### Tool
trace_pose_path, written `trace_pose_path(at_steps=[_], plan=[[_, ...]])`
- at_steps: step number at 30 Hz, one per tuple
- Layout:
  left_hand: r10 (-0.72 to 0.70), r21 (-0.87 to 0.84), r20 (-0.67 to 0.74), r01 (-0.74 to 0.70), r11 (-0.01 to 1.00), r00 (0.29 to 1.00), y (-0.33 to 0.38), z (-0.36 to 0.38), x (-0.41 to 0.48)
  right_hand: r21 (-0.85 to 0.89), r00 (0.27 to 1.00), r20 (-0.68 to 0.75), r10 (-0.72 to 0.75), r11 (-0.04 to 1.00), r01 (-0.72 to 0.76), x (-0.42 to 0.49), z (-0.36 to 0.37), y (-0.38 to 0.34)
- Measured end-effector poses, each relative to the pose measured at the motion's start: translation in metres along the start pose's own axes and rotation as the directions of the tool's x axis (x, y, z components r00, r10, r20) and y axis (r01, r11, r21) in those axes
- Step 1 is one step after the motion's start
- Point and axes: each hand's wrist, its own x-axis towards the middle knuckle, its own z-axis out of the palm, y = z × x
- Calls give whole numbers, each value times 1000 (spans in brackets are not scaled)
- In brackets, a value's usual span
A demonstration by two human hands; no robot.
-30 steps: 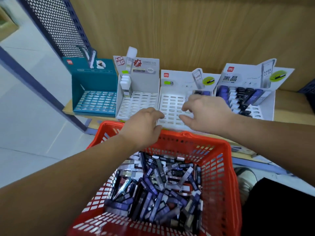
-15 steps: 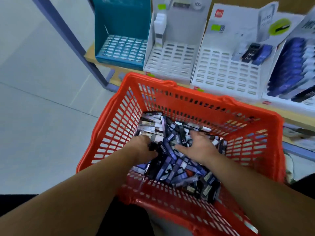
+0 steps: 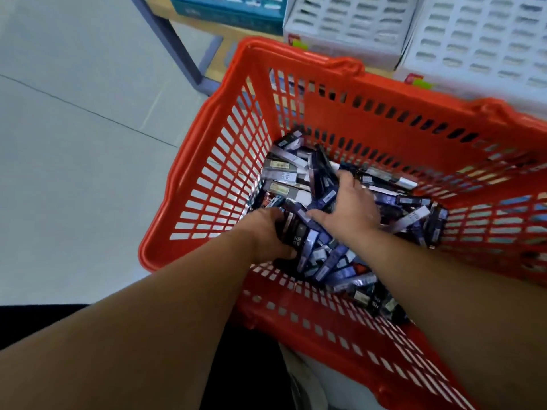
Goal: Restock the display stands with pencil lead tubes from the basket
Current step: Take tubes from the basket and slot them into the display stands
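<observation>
Both my hands are down inside the red basket (image 3: 207, 161), on a heap of black, blue and purple pencil lead tubes (image 3: 334, 261). My left hand (image 3: 268, 236) grips a dark tube marked HB (image 3: 297, 235) at the heap's near left. Just right of it, my right hand (image 3: 344, 207) lies over the middle of the heap with thumb and fingers curled round a purple tube (image 3: 322, 199). Two white slotted display stands (image 3: 349, 28) (image 3: 485, 39) and a teal one (image 3: 228, 10) sit on the shelf beyond the basket; only their lower parts show.
A blue-grey shelf post (image 3: 168, 42) slants down left of the stands. Pale grey floor tiles (image 3: 74, 128) lie to the left of the basket. Dark clothing (image 3: 245, 380) fills the bottom of the view under my arms.
My hands came back from the white stand into the basket. Since half a second ago the view has dipped closer, and both hands have closed on tubes in the heap.
</observation>
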Motion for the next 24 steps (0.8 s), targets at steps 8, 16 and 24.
trace_pose_path(at_steps=[8, 16, 24], plan=[[-53, 105, 77, 45, 993, 996, 19, 12, 9, 75, 992, 128, -16, 997, 6, -5, -13, 10], [-64, 317, -46, 75, 945, 997, 38, 41, 19, 499, 963, 254, 89, 841, -209, -10, -58, 42], [8, 328, -85, 21, 944, 996, 49, 51, 30, 839, 894, 403, 197, 311, -447, -19, -69, 72]])
